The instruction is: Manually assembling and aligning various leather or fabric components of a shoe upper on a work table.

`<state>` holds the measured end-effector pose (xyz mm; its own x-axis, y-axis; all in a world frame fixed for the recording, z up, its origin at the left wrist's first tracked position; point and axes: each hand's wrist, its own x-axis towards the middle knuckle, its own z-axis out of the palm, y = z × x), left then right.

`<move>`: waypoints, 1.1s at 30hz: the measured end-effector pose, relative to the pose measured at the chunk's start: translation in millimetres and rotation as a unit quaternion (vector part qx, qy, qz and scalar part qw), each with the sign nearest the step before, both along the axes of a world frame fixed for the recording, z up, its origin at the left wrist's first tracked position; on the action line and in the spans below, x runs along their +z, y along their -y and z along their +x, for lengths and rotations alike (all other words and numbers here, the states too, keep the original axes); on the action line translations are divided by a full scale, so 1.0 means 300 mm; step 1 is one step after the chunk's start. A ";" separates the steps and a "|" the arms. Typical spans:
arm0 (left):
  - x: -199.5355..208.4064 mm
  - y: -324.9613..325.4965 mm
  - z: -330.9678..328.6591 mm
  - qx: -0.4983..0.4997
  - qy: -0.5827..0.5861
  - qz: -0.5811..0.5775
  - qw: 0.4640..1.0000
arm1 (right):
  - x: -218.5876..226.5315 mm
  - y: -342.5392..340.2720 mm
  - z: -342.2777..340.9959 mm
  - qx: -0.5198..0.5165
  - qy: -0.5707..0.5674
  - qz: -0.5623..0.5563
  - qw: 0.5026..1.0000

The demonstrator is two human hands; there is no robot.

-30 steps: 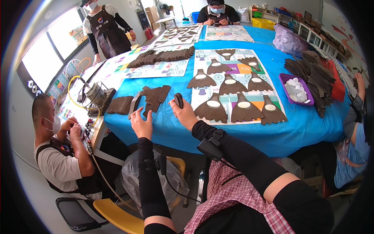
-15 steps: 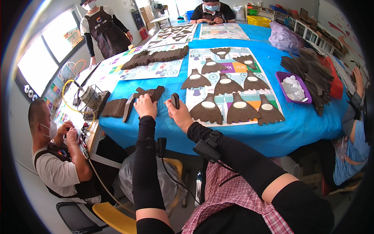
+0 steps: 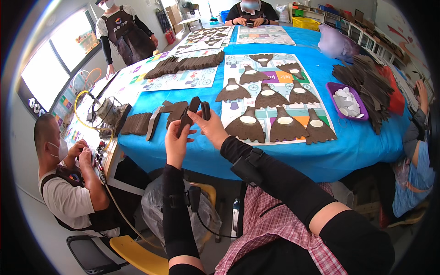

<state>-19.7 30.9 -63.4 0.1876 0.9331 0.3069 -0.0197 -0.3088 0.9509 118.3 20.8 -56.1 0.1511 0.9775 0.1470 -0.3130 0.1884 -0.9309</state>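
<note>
My left hand (image 3: 175,143) is closed on a dark brown strip (image 3: 187,116), raised in front of the table edge. Beside it, my right hand (image 3: 213,129) grips a small bundle of similar strips (image 3: 206,110), its thumb and fingers reaching toward the left hand's strip. Just beyond lie loose dark strips (image 3: 174,110) and, to their left, a tight row of strips (image 3: 135,123). Right of my hands, a printed sheet (image 3: 233,101) carries several brown fan-shaped pieces (image 3: 247,130) with scalloped edges and pale oval patches.
On the blue-covered table (image 3: 311,48) are a purple basket (image 3: 361,110) of white ovals, a heap of dark strips (image 3: 362,85) and a longer row of strips (image 3: 183,64). A metal pot (image 3: 106,110) with a yellow hose stands left. Co-workers are around the table.
My left hand has lifted from the loose strips with one strip and moved right, close to my right hand. The right hand still holds its bundle.
</note>
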 end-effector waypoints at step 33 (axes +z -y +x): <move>0.041 0.329 0.041 -0.177 0.089 -0.156 0.968 | 0.298 0.118 0.281 0.187 0.261 0.014 0.947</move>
